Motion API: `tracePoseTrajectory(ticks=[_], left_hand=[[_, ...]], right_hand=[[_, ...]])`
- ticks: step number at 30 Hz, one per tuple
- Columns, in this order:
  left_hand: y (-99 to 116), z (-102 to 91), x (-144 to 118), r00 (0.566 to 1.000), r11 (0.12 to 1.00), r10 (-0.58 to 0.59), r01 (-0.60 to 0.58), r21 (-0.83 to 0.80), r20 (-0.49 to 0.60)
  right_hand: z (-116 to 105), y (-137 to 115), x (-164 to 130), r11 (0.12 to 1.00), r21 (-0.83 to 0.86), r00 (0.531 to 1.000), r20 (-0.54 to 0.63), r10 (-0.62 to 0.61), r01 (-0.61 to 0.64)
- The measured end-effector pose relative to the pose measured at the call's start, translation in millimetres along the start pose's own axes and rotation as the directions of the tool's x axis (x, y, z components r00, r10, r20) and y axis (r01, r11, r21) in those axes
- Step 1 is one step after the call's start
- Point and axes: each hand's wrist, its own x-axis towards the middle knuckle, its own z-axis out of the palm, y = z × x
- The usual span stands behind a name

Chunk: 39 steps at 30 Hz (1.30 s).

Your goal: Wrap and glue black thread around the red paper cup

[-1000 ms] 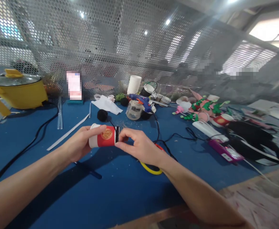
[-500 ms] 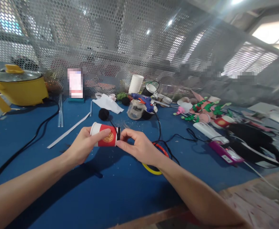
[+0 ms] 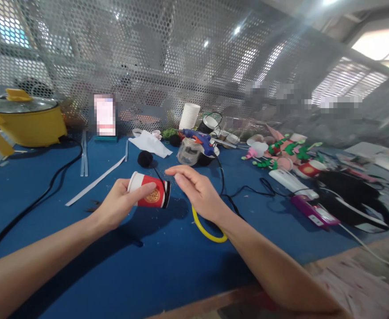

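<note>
On its side in my left hand point(image 3: 119, 200) is a paper cup point(image 3: 141, 190), white with a red band and a gold emblem, my thumb lying along the band. Black yarn point(image 3: 166, 195) is wound round the cup's right end. From there a strand runs up to a black yarn ball point(image 3: 145, 158) on the table just behind. My right hand point(image 3: 197, 190) is just right of the cup, apart from it. Its fingers stretch out toward the wound end with the thumb beneath them, and nothing shows in them.
Behind the cup are a glue gun point(image 3: 199, 138) on a clear jar point(image 3: 188, 153) and stacked white cups point(image 3: 190, 116). A yellow ring point(image 3: 208, 235) lies below my right wrist. At left stands a yellow pot point(image 3: 31, 126); at right, a purple power strip point(image 3: 314, 212) with cables.
My right fingers have left the cup's wound end, straightening and rising slightly up and right. The cup in my left hand has tilted a little, its right end lower.
</note>
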Motion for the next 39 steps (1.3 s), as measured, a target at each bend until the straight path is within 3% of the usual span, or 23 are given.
tracePoseTrajectory(ticks=[4,8,13,15,18,20,23,27,34,39], left_hand=[[-3,-0.9,0,1.0,0.999,0.012,-0.013,0.05,0.006],[-4,-0.6,-1,1.0,0.993,-0.018,0.02,0.115,-0.019],[-2,3.6,-2,0.998,0.99,-0.008,0.015,0.139,-0.057],[-2,5.0,-2,0.997,0.989,-0.013,0.024,0.145,-0.072],[-3,4.7,-2,0.998,0.991,-0.02,0.028,0.129,-0.067],[-5,3.7,-2,0.998,0.993,-0.024,0.03,0.111,-0.054],[-6,2.9,-1,0.999,0.995,-0.022,0.025,0.094,-0.032],[-6,5.1,-1,0.999,0.995,-0.016,0.019,0.101,-0.032],[-6,5.7,-1,0.998,0.986,-0.025,0.035,0.165,-0.065],[-8,4.2,-1,0.996,0.99,-0.057,0.066,0.123,-0.074]], right_hand=[[7,-2,-4,0.993,0.11,0.988,0.142,-0.064,0.048],[13,-5,-7,0.96,0.281,0.972,0.222,-0.074,0.009],[16,-12,-8,0.916,0.401,0.96,0.262,-0.094,-0.02],[15,-12,-5,0.899,0.438,0.972,0.218,-0.087,-0.018],[12,-6,0,0.937,0.347,0.999,0.017,0.037,-0.04],[10,-1,2,0.964,0.248,0.994,-0.043,0.104,-0.09],[9,2,1,0.975,0.206,0.994,0.078,0.071,-0.086],[14,-2,-5,0.963,0.27,0.982,0.187,-0.034,-0.018],[17,-11,-11,0.985,0.124,0.969,0.201,-0.143,0.12],[17,2,13,0.984,0.176,0.991,0.134,-0.026,0.002]])
